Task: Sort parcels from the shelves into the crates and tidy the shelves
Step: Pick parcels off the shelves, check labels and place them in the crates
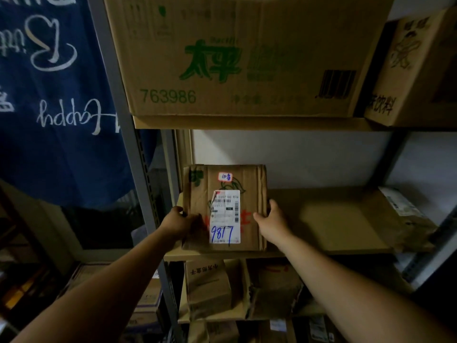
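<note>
A brown cardboard parcel [249, 194] with a white shipping label marked 9817 in blue lies at the left end of the middle shelf [333, 224]. My left hand [179, 220] grips its left edge, thumb on top. On the opposite edge my right hand [272, 219] holds the parcel, fingers curled over the side. No crate is in view.
A large carton [247, 60] printed 763986 fills the shelf above, with a smaller box [415, 70] to its right. A flat parcel [403, 209] lies at the middle shelf's right end. Several boxes [207, 285] crowd the lower shelf. A blue banner [57, 95] hangs left of the grey upright [146, 174].
</note>
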Motion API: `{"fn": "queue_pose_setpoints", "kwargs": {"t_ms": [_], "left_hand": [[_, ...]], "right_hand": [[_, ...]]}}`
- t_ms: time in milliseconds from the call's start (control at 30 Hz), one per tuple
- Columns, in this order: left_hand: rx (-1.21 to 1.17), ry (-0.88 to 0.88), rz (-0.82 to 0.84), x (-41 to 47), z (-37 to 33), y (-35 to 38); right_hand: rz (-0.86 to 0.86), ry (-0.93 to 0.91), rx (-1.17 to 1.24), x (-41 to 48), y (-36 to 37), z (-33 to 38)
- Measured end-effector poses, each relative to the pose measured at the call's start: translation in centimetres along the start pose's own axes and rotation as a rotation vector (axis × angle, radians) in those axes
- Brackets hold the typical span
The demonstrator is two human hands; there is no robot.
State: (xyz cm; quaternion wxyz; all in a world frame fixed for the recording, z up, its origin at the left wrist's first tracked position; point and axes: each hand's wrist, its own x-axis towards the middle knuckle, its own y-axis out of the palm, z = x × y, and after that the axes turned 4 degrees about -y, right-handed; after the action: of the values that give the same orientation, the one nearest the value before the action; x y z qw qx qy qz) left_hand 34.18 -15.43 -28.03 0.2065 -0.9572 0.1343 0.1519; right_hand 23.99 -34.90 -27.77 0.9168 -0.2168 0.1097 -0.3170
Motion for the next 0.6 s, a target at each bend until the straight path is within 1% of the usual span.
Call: {"fn": "queue_pose_setpoints", "kwargs": {"t_ms": [67, 100, 167, 500, 600], "left_hand": [[0.059, -0.015, 0.077, -0.1, 0.6, -0.1], [0.103, -0.017, 0.098, -0.3, 0.9, -0.1], [0.115, -0.014, 0.116, -0.4, 1.6, 0.0], [0.095, 0.069, 0.119, -0.8, 1.8, 0.2], [0.034, 0.148, 0.101, -0.9, 1.7, 0.7]], "right_hand": [[0.058, 0.008, -0.015, -0.3, 0.2, -0.3], [0.078, 0.011, -0.011, -0.4, 0.3, -0.6], [0.102, 0.022, 0.007, -0.7, 0.3, -1.1], [0.098, 0.000, 0.074, -0.4, 0.2, -1.9], [0.086, -0.021, 0.076, -0.3, 0.3, -2.0]]}}
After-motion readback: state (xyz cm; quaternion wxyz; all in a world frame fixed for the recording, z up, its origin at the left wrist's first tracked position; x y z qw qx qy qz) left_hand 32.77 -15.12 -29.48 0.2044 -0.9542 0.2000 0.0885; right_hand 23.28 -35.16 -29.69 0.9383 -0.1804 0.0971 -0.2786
